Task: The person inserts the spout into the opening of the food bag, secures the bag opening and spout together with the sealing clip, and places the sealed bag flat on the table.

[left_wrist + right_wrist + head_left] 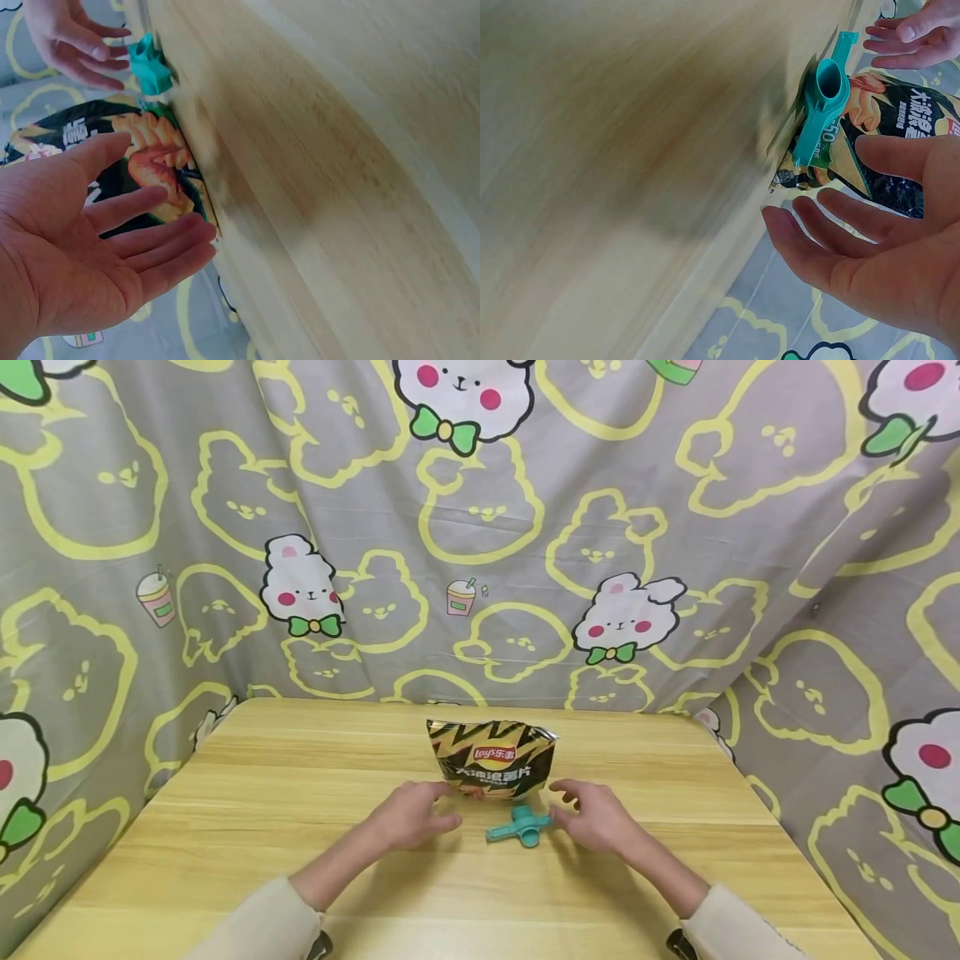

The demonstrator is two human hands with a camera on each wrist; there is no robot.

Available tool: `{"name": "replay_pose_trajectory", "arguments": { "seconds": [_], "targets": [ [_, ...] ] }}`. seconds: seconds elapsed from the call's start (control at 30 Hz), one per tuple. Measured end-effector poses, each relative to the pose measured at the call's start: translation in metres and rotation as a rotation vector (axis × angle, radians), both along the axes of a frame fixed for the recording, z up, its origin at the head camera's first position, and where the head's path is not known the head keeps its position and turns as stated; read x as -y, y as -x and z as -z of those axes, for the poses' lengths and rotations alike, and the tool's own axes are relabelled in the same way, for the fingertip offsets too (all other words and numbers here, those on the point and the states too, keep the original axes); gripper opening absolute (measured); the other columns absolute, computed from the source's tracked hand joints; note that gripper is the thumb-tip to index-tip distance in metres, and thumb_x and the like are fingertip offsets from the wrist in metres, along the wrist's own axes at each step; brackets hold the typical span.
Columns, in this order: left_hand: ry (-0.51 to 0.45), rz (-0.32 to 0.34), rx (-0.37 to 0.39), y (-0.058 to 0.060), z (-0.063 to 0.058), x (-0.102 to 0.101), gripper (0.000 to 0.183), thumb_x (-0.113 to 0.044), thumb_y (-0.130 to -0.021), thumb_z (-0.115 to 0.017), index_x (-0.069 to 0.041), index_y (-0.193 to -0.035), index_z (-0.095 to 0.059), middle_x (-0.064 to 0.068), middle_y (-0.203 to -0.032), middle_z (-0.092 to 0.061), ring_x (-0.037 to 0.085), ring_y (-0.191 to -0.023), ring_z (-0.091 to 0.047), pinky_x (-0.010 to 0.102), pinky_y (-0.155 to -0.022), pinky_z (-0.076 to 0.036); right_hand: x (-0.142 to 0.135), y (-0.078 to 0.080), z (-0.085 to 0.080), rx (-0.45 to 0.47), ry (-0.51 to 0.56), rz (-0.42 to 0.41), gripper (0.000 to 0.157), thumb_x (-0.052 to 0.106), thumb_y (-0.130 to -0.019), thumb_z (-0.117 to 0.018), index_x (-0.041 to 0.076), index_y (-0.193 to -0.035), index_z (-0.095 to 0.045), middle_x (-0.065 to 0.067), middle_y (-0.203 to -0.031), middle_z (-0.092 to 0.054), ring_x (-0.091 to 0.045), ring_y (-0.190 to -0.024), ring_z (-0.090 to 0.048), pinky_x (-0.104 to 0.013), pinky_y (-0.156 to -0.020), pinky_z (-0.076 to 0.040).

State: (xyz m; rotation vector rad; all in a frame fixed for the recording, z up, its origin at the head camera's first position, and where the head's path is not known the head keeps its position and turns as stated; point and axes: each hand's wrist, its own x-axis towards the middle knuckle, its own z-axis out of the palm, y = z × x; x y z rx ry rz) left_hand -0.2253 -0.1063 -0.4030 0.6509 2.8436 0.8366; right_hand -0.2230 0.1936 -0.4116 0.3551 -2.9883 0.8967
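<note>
A black and gold bag of potato chips (491, 764) stands upright on the table, its front toward me. In front of it lies a teal bag clip with a round spout (527, 828). My left hand (414, 815) hovers at the bag's left side, fingers relaxed and holding nothing. On the other side my right hand (594, 817) is near the clip's right end, fingers loosely bent. In the right wrist view the right hand (870, 240) shows a gap to both the clip (826, 94) and the bag. The left wrist view shows the left palm (97, 247) empty before the bag (154, 161).
The wooden table (300, 760) runs back to a grey curtain (510, 543) with yellow outlines and white cartoon animals. The curtain also hangs along the left and right sides.
</note>
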Motion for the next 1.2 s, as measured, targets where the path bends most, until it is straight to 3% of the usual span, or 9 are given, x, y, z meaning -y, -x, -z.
{"name": "replay_pose_trajectory", "arguments": {
  "seconds": [0.1, 0.2, 0.3, 0.4, 0.53, 0.93, 1.2],
  "targets": [
    [0.002, 0.019, 0.004, -0.001, 0.001, -0.004, 0.048, -0.028, -0.092, -0.074, 0.002, -0.128, -0.065, 0.023, -0.119, -0.072, 0.04, -0.106, -0.07, 0.053, -0.092, -0.057, 0.001, 0.0, 0.0, 0.024, 0.004, -0.004, 0.041, 0.02, -0.09, -0.073, 0.007, -0.128, -0.067, -0.021, -0.116, -0.071, -0.032, -0.098, -0.069, -0.049, -0.083, -0.058],
    [0.004, 0.037, 0.0, -0.002, 0.001, -0.009, 0.045, -0.027, -0.092, -0.074, 0.003, -0.125, -0.066, 0.021, -0.113, -0.074, 0.028, -0.087, -0.071, 0.046, -0.083, -0.059, 0.002, -0.001, 0.001, 0.042, 0.007, -0.012, 0.041, 0.02, -0.088, -0.074, 0.007, -0.127, -0.068, -0.02, -0.115, -0.071, -0.03, -0.095, -0.069, -0.047, -0.082, -0.058],
    [-0.005, 0.062, -0.001, -0.001, 0.002, -0.014, 0.044, -0.026, -0.091, -0.074, 0.002, -0.124, -0.067, 0.017, -0.104, -0.076, 0.015, -0.066, -0.061, 0.035, -0.068, -0.056, 0.003, -0.001, 0.001, 0.046, 0.01, -0.019, 0.041, 0.018, -0.086, -0.076, 0.007, -0.125, -0.069, -0.019, -0.112, -0.072, -0.028, -0.092, -0.07, -0.046, -0.081, -0.058],
    [-0.015, 0.091, -0.015, 0.0, 0.004, -0.019, 0.043, -0.026, -0.091, -0.074, 0.001, -0.124, -0.068, 0.017, -0.104, -0.076, 0.019, -0.07, -0.066, 0.037, -0.07, -0.058, 0.003, -0.001, 0.001, 0.042, 0.02, -0.024, 0.039, 0.017, -0.086, -0.077, 0.007, -0.123, -0.07, -0.019, -0.11, -0.073, -0.026, -0.088, -0.071, -0.043, -0.078, -0.058],
    [-0.015, 0.125, -0.044, 0.002, 0.007, -0.025, 0.042, -0.026, -0.091, -0.075, 0.0, -0.124, -0.069, 0.016, -0.121, -0.073, 0.033, -0.099, -0.072, 0.046, -0.087, -0.06, 0.002, -0.001, 0.001, 0.056, 0.032, -0.049, 0.035, 0.016, -0.086, -0.076, 0.009, -0.12, -0.072, -0.019, -0.109, -0.073, -0.023, -0.085, -0.071, -0.04, -0.075, -0.058],
    [-0.071, 0.134, 0.004, 0.003, 0.008, -0.04, 0.042, -0.024, -0.089, -0.076, -0.003, -0.125, -0.07, 0.012, -0.108, -0.076, 0.022, -0.087, -0.071, 0.033, -0.075, -0.059, -0.004, 0.007, 0.002, 0.153, 0.044, -0.104, 0.026, 0.021, -0.093, -0.069, 0.012, -0.118, -0.074, -0.011, -0.102, -0.076, -0.029, -0.096, -0.071, -0.047, -0.084, -0.057],
    [-0.113, 0.103, 0.081, 0.004, 0.009, -0.048, 0.043, -0.024, -0.089, -0.078, -0.005, -0.126, -0.07, 0.011, -0.101, -0.077, 0.014, -0.078, -0.07, 0.025, -0.065, -0.056, -0.007, 0.013, 0.005, 0.2, 0.12, -0.158, 0.024, 0.016, -0.091, -0.068, 0.006, -0.113, -0.075, -0.007, -0.094, -0.076, -0.017, -0.075, -0.067, -0.032, -0.065, -0.054]
  ]
}}
